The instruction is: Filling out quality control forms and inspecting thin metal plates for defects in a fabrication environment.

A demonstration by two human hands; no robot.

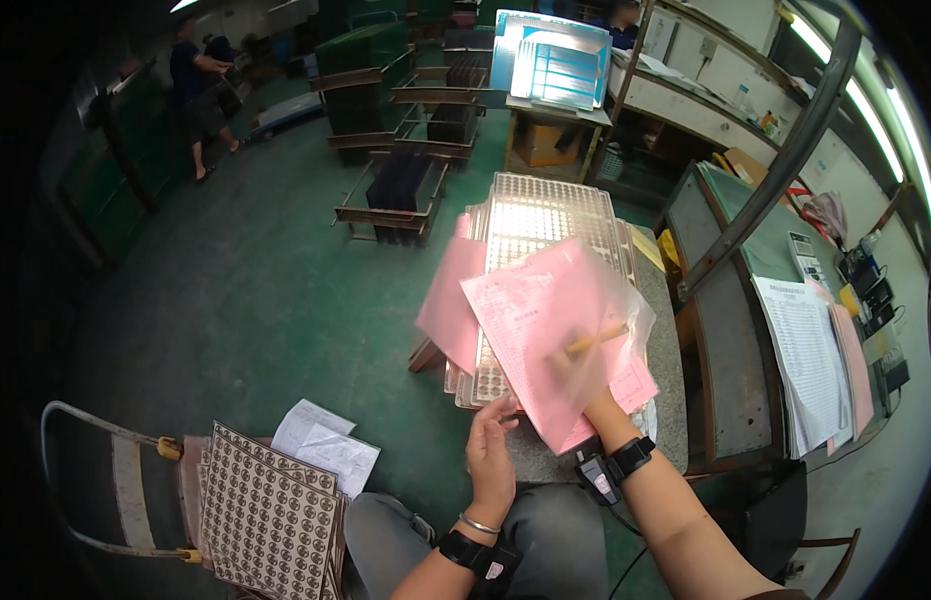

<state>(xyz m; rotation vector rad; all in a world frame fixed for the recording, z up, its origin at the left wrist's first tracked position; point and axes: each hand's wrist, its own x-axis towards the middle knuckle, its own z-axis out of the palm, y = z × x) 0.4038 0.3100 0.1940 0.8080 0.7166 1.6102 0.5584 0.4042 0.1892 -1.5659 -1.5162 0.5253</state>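
Pink printed sheets [521, 318], with a clear plastic film around them, lie tilted over a stack of metal panels [546, 205] with rows of round cut shapes. My right hand [569, 365] reaches up under the film and shows only blurred through it. Its fingers appear closed around a yellow pen-like stick [598, 340]. Just off the sheets' lower left edge is my left hand [491, 460], its fingers loosely curled and apart, with nothing visible in them. More pink paper [454, 295] hangs over the panels' left side.
At lower left, a hand cart [136, 490] carries more patterned panels [271, 515] and white papers [331, 450]. A desk at right holds paper lists [801, 350] and a calculator [806, 255]. Metal racks [396, 205] stand ahead; a person [194, 90] is at far left.
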